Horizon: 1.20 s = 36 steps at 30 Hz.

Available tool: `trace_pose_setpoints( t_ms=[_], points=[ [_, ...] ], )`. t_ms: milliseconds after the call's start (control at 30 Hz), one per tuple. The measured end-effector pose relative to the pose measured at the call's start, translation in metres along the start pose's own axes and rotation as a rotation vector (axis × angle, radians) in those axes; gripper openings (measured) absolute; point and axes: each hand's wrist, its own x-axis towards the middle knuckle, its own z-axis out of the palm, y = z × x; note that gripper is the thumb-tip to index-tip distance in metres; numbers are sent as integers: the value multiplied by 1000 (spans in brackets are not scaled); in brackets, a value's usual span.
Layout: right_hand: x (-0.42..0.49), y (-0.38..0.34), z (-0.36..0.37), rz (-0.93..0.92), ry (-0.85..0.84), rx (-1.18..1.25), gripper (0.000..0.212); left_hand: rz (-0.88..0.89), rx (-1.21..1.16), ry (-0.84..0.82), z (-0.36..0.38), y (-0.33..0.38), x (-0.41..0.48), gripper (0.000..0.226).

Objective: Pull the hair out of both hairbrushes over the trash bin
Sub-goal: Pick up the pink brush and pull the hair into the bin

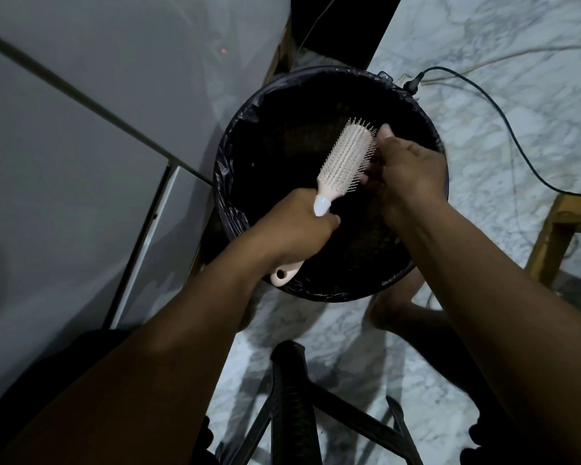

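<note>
A pale pink hairbrush [344, 162] with rows of pins is held over a round black trash bin [235, 152] lined with a dark bag. My left hand [299, 226] grips its handle, and the handle's looped end sticks out below my wrist. My right hand [406, 169] is at the far side of the brush head, thumb up by the tip and fingers curled against the pins. I cannot tell whether any hair is pinched in those fingers. Only one brush is in view.
A grey cabinet or appliance [81, 146] stands left of the bin. A black cable [503, 112] runs over the marble floor at right, near a wooden furniture leg [550, 243]. A black chair base [292, 404] and my bare foot [396, 307] lie below the bin.
</note>
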Motion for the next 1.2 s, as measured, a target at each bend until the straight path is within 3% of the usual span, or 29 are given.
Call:
trace_pose_setpoints(
  t_ms=[100,300,467,567,700,867,1033,1200],
  points=[
    [4,-2,1,99,29,61,23,-7,16,14,0,0,1,30],
    [10,3,-3,168,119,-44,37,-35,120,153,-6,-8,5,14],
    [15,13,-2,133,13,-213,0,-58,199,189,-7,-12,6,23],
    [16,21,-5,-4,-15,-419,8,-52,265,228,-9,-12,2,30],
    [0,25,-9,-73,-192,-797,60,-22,254,299,-8,-16,-15,33],
    [-43,-2,-18,-171,-332,-965,34,-52,241,396,-10,-14,-54,29],
    [-99,-72,-26,-280,-484,-1152,25,-27,279,466,-26,18,-114,38],
    [-182,-158,-29,-454,-512,-1173,25,106,342,582,-47,82,-195,42]
  ],
)
